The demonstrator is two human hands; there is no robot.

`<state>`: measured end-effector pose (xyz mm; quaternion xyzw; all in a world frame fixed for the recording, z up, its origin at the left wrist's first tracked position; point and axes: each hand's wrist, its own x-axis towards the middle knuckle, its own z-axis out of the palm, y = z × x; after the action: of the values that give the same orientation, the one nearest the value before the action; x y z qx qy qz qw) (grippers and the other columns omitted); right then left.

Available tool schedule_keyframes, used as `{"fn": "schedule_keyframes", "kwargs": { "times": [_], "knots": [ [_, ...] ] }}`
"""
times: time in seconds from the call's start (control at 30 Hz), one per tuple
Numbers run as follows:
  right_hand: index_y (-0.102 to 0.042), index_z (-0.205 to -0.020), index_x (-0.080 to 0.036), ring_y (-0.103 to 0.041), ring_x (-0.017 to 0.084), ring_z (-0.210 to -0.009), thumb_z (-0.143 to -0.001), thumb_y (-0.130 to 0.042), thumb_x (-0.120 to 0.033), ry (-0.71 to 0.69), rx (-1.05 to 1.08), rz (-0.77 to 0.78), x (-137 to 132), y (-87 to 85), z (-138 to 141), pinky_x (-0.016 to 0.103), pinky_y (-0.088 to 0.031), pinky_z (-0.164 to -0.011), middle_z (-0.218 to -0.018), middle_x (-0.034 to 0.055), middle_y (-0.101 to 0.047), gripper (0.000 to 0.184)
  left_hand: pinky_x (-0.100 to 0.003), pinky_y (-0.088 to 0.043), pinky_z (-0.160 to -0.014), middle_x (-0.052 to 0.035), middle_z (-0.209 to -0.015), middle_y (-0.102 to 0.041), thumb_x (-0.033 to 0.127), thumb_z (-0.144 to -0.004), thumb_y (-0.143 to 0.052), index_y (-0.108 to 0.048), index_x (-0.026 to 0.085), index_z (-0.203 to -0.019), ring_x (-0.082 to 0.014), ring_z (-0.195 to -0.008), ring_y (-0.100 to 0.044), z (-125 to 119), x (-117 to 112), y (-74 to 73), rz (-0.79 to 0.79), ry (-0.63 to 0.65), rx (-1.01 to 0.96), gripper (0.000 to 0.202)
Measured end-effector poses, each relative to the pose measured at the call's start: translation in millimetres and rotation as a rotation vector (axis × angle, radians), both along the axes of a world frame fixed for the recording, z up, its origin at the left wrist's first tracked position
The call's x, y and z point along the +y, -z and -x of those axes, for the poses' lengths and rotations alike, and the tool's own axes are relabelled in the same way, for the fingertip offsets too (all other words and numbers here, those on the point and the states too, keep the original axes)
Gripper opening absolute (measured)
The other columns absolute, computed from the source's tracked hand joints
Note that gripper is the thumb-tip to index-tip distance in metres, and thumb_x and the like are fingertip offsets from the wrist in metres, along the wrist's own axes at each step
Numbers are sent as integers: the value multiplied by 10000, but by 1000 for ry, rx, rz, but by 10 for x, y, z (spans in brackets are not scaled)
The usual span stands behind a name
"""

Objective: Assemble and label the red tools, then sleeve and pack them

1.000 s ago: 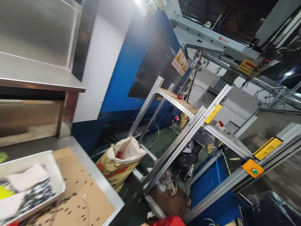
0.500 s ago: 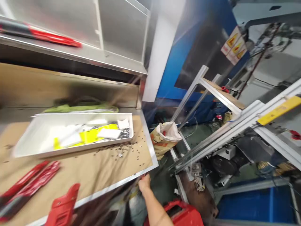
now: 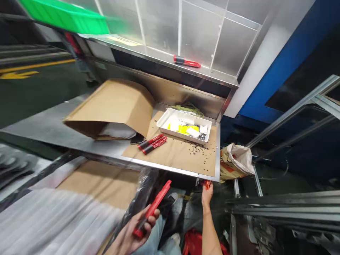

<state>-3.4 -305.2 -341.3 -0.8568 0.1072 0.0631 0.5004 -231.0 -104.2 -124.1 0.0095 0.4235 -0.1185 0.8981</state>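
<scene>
My left hand [image 3: 139, 226] is closed around a long, narrow red-and-black plastic piece [image 3: 155, 205], held tilted up in front of the bench. My right hand [image 3: 207, 194] is at the bench's front right corner, its fingers closed on a small red object [image 3: 207, 184] just under the edge; its kind cannot be made out. On the brown cardboard sheet [image 3: 175, 156] lie two similar red-and-black pieces [image 3: 152, 143]. Behind them a white tray [image 3: 170, 131] holds white blocks, a yellow piece and small dark parts. Several small dark bits [image 3: 203, 150] are scattered beside the tray.
An open cardboard box [image 3: 106, 106] lies on the bench to the left. A shelf above bears another red-and-black piece [image 3: 187, 62] and a green bin [image 3: 69, 17]. At right stand an open sack [image 3: 235, 163] and metal framing [image 3: 292, 109]. White-wrapped goods [image 3: 66, 219] are at lower left.
My view has swung left and back, bringing the cardboard box and green bin into sight. The left hand still holds its red piece; the right hand stays at the bench corner.
</scene>
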Motion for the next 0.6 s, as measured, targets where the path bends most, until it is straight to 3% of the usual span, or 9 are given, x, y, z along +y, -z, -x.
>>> {"fn": "schedule_keyframes", "kwargs": {
  "times": [0.07, 0.13, 0.3, 0.37, 0.5, 0.6],
  "knots": [
    [-613, -1146, -156, -655, 168, -898, -950, -615, -372, 0, -21, -5, -4, 47, 11, 367, -572, -802, -1072, 46, -656, 292, -114, -463, -375, -3, -626, -633, 332, -1041, -276, -349, 183, -1429, -88, -411, -588, 37, -31, 3, 103, -84, 66, 422],
    [-615, -1136, -155, -655, 163, -886, -951, -614, -373, -2, -40, -10, -12, 83, 11, 361, -572, -794, -1059, 44, -657, 286, -140, -464, -348, -44, -682, -683, 331, -1022, -303, -318, 170, -1459, -118, -407, -610, 23, -68, -5, 120, -106, 60, 466],
    [-620, -1105, -154, -652, 156, -857, -950, -608, -405, -26, -100, -31, -61, 105, -6, 355, -567, -781, -1024, 38, -661, 295, -202, -493, -359, -95, -882, -755, 245, -980, -409, -363, 197, -1454, -176, -473, -679, -22, -143, 0, -122, -20, -77, 479],
    [-619, -1083, -151, -658, 158, -853, -948, -595, -444, -43, -140, -51, -110, 61, 52, 361, -566, -791, -1003, 41, -668, 324, -200, -493, -370, -92, -894, -761, 232, -985, -405, -367, 199, -1450, -179, -491, -691, -41, -151, 5, -118, -2, -99, 468],
    [-609, -1042, -132, -694, 207, -915, -887, -529, -627, -71, -224, -90, -307, -175, 346, 344, -565, -829, -1011, 121, -713, 525, -179, -485, -385, -95, -804, -752, 299, -1009, -378, -425, 118, -1404, -180, -504, -699, -97, -143, 17, 24, 18, -94, 437],
    [-612, -1039, -137, -708, 257, -922, -818, -529, -701, -14, -275, -77, -616, -504, 644, 356, -573, -822, -1015, 163, -724, 612, -135, -473, -406, -106, -738, -731, 333, -1017, -389, -482, 32, -1342, -142, -488, -680, -149, -148, 45, 90, 26, -83, 453]
  ]
}}
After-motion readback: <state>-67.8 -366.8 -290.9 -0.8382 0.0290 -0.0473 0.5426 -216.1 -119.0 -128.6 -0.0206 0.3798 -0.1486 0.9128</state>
